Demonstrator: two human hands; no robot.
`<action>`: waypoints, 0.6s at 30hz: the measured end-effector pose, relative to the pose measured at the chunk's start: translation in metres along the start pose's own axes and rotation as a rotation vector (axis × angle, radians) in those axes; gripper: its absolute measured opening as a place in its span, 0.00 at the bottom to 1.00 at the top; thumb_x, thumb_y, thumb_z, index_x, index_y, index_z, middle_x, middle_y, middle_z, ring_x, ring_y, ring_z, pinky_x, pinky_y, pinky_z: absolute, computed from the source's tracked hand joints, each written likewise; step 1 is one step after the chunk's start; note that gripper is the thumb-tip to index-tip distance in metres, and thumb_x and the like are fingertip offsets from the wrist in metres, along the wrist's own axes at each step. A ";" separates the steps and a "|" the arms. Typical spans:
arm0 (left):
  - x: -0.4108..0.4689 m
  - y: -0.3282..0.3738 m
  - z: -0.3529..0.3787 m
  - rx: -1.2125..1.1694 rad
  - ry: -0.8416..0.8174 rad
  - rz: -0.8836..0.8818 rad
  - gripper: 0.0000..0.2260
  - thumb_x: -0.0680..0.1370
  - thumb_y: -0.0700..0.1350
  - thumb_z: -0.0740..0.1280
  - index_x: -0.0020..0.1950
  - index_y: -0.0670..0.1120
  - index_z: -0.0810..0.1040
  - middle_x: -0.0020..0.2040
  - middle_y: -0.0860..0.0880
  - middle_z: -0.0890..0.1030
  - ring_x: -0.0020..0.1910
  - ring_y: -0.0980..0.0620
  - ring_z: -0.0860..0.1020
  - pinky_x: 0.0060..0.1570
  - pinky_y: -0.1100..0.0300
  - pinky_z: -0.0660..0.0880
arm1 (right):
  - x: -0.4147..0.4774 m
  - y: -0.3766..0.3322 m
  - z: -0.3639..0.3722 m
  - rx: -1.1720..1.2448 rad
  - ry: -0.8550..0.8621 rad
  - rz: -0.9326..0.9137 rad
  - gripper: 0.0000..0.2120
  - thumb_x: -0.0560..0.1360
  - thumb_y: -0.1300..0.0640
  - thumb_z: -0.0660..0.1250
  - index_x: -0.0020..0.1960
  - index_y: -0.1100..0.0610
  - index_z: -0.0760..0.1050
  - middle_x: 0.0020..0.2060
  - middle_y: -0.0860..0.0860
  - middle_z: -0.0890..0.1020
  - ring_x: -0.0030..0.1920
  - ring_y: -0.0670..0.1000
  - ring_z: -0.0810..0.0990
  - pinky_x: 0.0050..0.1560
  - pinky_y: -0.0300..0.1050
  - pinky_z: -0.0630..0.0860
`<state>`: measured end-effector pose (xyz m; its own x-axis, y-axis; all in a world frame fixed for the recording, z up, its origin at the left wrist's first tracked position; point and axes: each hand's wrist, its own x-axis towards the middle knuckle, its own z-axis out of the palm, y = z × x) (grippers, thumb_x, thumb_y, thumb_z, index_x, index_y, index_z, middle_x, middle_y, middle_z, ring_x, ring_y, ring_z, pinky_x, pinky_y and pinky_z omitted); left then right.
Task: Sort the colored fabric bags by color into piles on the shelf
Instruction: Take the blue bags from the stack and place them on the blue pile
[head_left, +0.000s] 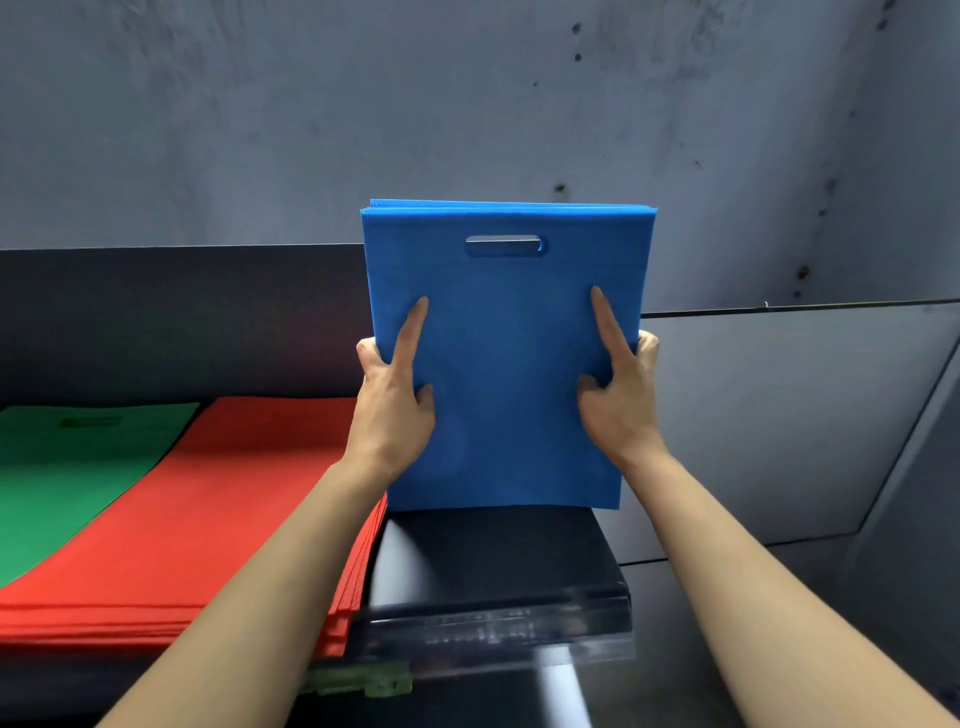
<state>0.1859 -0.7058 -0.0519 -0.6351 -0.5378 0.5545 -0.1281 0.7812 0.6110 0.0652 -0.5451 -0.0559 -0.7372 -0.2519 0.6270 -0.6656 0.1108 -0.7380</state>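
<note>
Blue bags (504, 364), several pressed flat into one stack, stand upright between the person's two hands, handle slot (503, 246) at the top. The left grip (397, 400) grasps the stack's left edge: one finger lies stretched up the front face and others curl round behind. The right grip (618, 400) grasps the right edge the same way. The stack's bottom edge sits over the bare right end of the glossy black shelf (493, 561); whether it touches the surface or hangs just above is hard to tell. Just left of it lies a flat pile of red bags (234, 493), and beyond that, touching its far side, a green pile (67, 478). A stained grey wall (467, 104) rises behind.
</note>
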 end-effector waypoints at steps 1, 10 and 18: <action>0.000 0.001 0.000 0.016 0.000 0.002 0.39 0.76 0.32 0.60 0.75 0.65 0.47 0.59 0.44 0.60 0.37 0.44 0.74 0.46 0.52 0.76 | 0.000 0.001 0.000 -0.009 0.002 0.003 0.42 0.71 0.75 0.55 0.72 0.37 0.56 0.54 0.50 0.61 0.45 0.42 0.70 0.46 0.20 0.69; 0.030 0.029 -0.026 0.097 -0.187 -0.086 0.33 0.74 0.35 0.58 0.76 0.57 0.55 0.65 0.43 0.60 0.34 0.48 0.73 0.33 0.62 0.73 | 0.032 -0.025 -0.018 -0.192 -0.072 0.138 0.36 0.68 0.72 0.54 0.72 0.47 0.65 0.59 0.51 0.65 0.52 0.48 0.69 0.40 0.27 0.70; 0.008 -0.014 0.007 0.263 -0.573 -0.227 0.18 0.70 0.39 0.69 0.34 0.54 0.60 0.45 0.50 0.70 0.45 0.50 0.68 0.46 0.60 0.66 | 0.006 0.009 -0.019 -0.507 -0.501 0.384 0.27 0.73 0.70 0.58 0.71 0.56 0.68 0.67 0.55 0.72 0.60 0.52 0.73 0.55 0.41 0.71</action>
<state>0.1770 -0.7187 -0.0600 -0.8654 -0.5011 -0.0031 -0.4412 0.7590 0.4787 0.0530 -0.5272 -0.0542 -0.8652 -0.4954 0.0777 -0.4372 0.6692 -0.6008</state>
